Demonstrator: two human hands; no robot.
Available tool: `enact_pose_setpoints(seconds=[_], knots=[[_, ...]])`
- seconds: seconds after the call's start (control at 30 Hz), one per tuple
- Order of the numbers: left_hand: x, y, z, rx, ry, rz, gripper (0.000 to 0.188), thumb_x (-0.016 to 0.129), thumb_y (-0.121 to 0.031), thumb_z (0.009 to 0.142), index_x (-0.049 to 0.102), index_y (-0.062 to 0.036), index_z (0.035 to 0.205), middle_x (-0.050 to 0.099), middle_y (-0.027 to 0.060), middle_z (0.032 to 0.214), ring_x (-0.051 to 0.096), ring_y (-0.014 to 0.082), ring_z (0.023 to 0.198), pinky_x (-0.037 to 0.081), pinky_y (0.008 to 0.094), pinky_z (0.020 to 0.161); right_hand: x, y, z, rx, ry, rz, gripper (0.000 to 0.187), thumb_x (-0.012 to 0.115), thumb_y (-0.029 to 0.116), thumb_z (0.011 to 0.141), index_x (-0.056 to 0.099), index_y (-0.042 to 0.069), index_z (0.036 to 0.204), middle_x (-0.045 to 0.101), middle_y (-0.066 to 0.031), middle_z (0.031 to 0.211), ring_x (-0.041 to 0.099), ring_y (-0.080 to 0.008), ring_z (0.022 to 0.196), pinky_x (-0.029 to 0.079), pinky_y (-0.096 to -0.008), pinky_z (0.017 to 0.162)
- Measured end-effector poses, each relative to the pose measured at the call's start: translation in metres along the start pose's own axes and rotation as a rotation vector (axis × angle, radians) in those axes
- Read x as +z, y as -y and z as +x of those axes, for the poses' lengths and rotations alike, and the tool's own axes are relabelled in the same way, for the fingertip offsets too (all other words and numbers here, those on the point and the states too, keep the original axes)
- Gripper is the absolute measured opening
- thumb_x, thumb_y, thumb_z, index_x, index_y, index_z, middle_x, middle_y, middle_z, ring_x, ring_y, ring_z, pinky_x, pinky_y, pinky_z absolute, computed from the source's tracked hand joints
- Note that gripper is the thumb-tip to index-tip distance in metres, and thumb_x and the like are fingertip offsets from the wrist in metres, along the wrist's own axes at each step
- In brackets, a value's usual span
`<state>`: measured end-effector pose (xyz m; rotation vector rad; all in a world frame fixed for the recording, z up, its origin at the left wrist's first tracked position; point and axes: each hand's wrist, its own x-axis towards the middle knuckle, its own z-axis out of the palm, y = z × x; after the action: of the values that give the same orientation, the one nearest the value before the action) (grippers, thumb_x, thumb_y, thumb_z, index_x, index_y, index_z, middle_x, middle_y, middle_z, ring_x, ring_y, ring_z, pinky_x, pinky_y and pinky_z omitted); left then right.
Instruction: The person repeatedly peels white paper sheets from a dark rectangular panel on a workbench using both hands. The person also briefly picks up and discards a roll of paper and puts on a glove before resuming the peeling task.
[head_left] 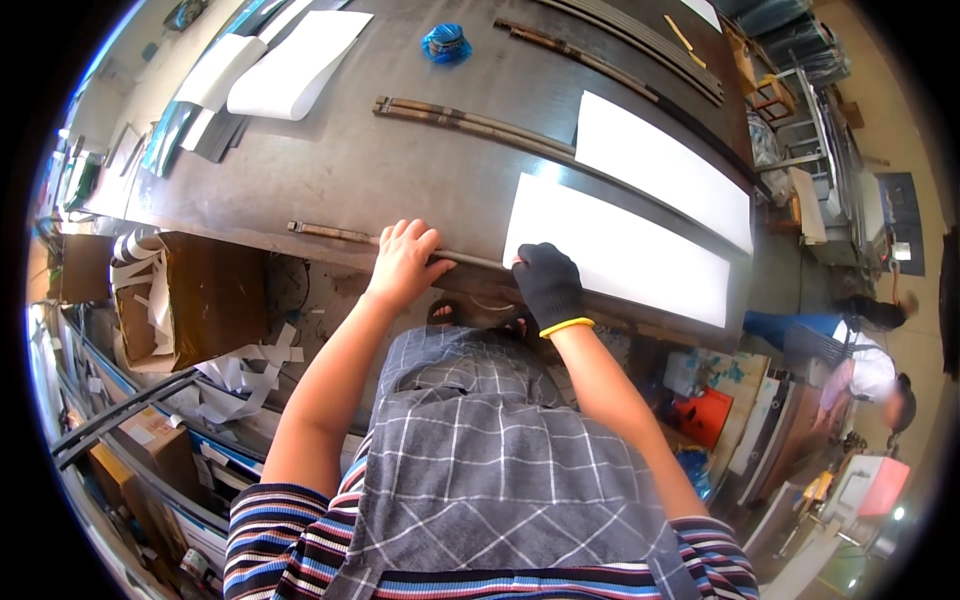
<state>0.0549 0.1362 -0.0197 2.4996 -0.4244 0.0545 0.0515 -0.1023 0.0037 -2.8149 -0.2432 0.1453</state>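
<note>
2 flat white sheets on dark, shiny counter (330, 165), R of ctr: near sheet (620, 255), far sheet (660, 170). 1 bar (335, 233) by near edge. Long axes run L–R; bar's visible end points L. My L hand (403, 262) lies over bar, thumb out; gloved R hand (550, 285) curls at near sheet's corner. Palms hidden, can't tell if either grip's pinching. 1 person (870, 370) far R.

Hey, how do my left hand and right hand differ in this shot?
The left hand is bare, while the right hand wears a black glove with a yellow cuff. The left hand's fingers extend over the thin bar; the right hand's look curled, by the left end of the nearer white sheet. Both are at the table's near edge.
</note>
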Motion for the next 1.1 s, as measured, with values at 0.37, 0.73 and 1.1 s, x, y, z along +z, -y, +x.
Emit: enact_pose_setpoints(seconds=[0.37, 0.73, 1.1], knots=[[0.003, 0.002, -0.001, -0.014, 0.011, 0.007, 0.029, 0.08, -0.022, 0.069, 0.059, -0.0092, 0.086, 0.055, 0.0055, 0.092, 0.051, 0.028, 0.096, 0.038, 0.041, 0.09, -0.013, 0.008, 0.005, 0.156, 0.087, 0.012, 0.015, 0.06, 0.022, 0.082, 0.067, 0.008, 0.083, 0.064, -0.0151, 0.088, 0.064, -0.0349, 0.083, 0.052, -0.0444, 0.074], [0.002, -0.002, 0.001, -0.012, -0.006, 0.03, 0.03, 0.081, -0.021, 0.068, 0.061, -0.0086, 0.086, 0.056, 0.0066, 0.093, 0.052, 0.0296, 0.098, 0.04, 0.0414, 0.089, -0.018, -0.068, 0.017, 0.345, 0.017, 0.203, 0.022, 0.059, 0.028, 0.082, 0.066, 0.007, 0.081, 0.065, -0.0176, 0.084, 0.063, -0.0354, 0.082, 0.05, -0.0441, 0.074], [0.022, -0.06, 0.011, -0.055, -0.215, 0.003, 0.036, 0.078, -0.021, 0.073, 0.064, -0.0066, 0.102, 0.061, 0.0098, 0.108, 0.051, 0.0324, 0.112, 0.037, 0.047, 0.1, -0.126, -0.42, -0.234, 0.717, -0.002, -0.432, 0.031, 0.052, 0.031, 0.088, 0.065, 0.005, 0.101, 0.067, -0.0195, 0.106, 0.063, -0.0406, 0.095, 0.05, -0.0481, 0.082]])
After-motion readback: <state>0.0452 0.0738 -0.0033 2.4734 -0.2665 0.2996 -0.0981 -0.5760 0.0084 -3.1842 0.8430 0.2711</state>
